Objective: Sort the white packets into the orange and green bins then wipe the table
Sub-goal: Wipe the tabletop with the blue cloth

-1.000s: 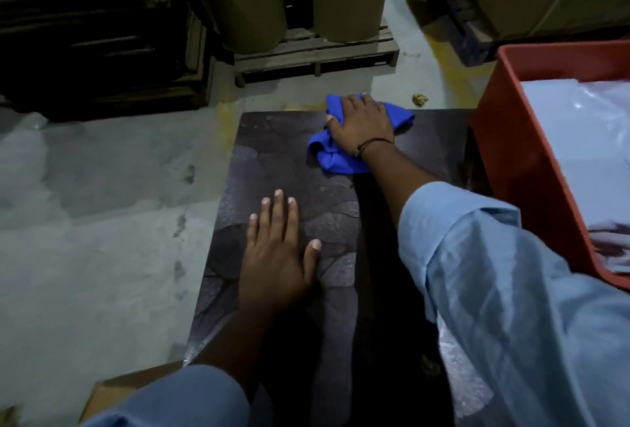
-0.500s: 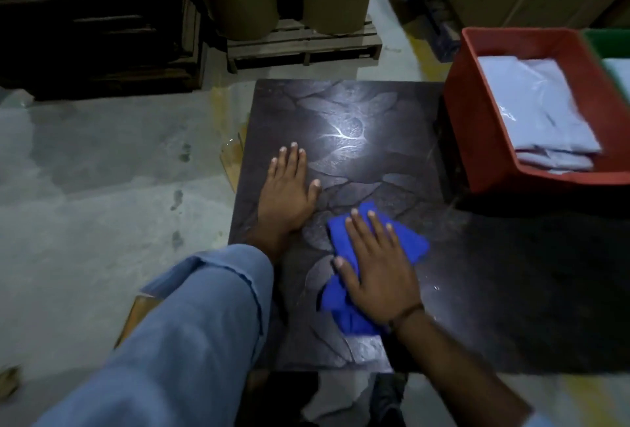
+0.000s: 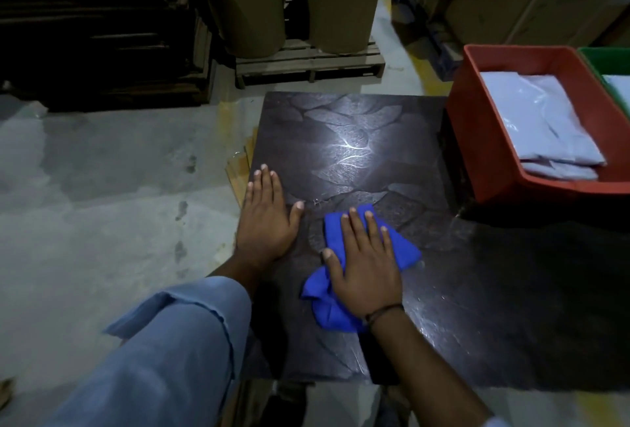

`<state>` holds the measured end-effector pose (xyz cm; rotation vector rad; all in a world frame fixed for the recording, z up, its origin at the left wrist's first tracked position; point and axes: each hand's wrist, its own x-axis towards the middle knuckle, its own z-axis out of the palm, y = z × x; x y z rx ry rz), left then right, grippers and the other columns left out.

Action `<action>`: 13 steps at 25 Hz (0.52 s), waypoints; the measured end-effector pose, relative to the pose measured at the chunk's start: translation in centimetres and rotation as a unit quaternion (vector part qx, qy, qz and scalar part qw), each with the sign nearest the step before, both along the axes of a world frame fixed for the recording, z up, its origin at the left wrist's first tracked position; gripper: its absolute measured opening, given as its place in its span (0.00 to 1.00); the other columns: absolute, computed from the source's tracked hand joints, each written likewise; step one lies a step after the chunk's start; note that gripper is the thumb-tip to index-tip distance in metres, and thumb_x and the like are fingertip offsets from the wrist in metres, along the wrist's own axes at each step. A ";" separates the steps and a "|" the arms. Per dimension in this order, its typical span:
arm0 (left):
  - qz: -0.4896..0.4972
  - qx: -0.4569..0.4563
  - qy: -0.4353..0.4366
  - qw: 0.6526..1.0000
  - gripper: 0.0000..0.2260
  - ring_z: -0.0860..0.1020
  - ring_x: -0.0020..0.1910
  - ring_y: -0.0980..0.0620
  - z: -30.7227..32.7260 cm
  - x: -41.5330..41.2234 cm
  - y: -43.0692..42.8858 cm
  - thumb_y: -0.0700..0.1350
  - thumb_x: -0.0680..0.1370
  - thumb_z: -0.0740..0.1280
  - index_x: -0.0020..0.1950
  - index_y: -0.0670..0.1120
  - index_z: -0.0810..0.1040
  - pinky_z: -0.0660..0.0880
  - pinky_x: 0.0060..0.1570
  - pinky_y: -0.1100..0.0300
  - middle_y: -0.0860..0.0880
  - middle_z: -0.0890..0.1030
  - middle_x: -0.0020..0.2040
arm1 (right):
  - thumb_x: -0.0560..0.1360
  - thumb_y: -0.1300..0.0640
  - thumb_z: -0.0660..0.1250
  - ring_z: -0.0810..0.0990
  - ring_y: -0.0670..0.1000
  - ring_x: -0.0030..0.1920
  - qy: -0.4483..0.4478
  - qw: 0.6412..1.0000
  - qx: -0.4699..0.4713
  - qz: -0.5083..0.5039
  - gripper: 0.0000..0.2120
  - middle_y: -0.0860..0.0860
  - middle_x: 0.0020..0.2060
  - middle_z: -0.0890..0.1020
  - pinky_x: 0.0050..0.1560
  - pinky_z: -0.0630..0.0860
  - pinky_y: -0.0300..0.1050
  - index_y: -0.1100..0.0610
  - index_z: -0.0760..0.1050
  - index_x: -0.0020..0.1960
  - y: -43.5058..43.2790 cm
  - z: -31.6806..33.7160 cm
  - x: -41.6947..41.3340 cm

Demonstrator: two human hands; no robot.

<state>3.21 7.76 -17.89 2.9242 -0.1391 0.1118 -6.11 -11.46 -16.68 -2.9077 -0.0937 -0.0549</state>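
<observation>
The right hand [image 3: 366,261] lies flat, fingers spread, pressing the blue cloth [image 3: 344,276] onto the near-centre of the dark surface [image 3: 344,140]. The left hand [image 3: 267,218] — open, palm down, holding nothing — braces just beside it. Unwiped surface extends ahead and rightward toward the orange bin [image 3: 477,126] — the white packets [image 3: 542,123] lie inside.

Head view looks steeply down, close over table [image 3: 358,140] (1 view).

1. Right hand [image 3: 366,268] pressed flat on a blue cloth [image 3: 344,285] on the dark surface [image 3: 358,140].
2. Left hand [image 3: 267,218] flat beside it.
3. White packets [image 3: 542,123] lie in the orange bin [image 3: 477,140].
</observation>
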 end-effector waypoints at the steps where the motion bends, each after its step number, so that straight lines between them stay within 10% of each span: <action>1: 0.000 0.001 -0.007 1.000 0.37 0.51 0.81 0.40 -0.2 0.0 -0.1 0.62 0.81 0.49 0.80 0.35 0.54 0.50 0.80 0.47 0.36 0.53 0.81 | 0.80 0.37 0.50 0.53 0.55 0.80 -0.002 1.000 -0.007 -0.002 0.34 0.53 0.79 0.61 0.77 0.54 0.59 0.57 0.61 0.78 0.0 -0.3 2.7; 13: 0.018 0.008 -0.011 1.000 0.37 0.48 0.82 0.43 -0.7 0.8 -0.2 0.60 0.80 0.55 0.81 0.37 0.54 0.53 0.79 0.45 0.39 0.51 0.82 | 0.79 0.36 0.48 0.52 0.57 0.80 0.015 1.000 -0.007 0.018 0.35 0.54 0.79 0.60 0.78 0.49 0.59 0.56 0.59 0.79 0.8 -0.7 29.5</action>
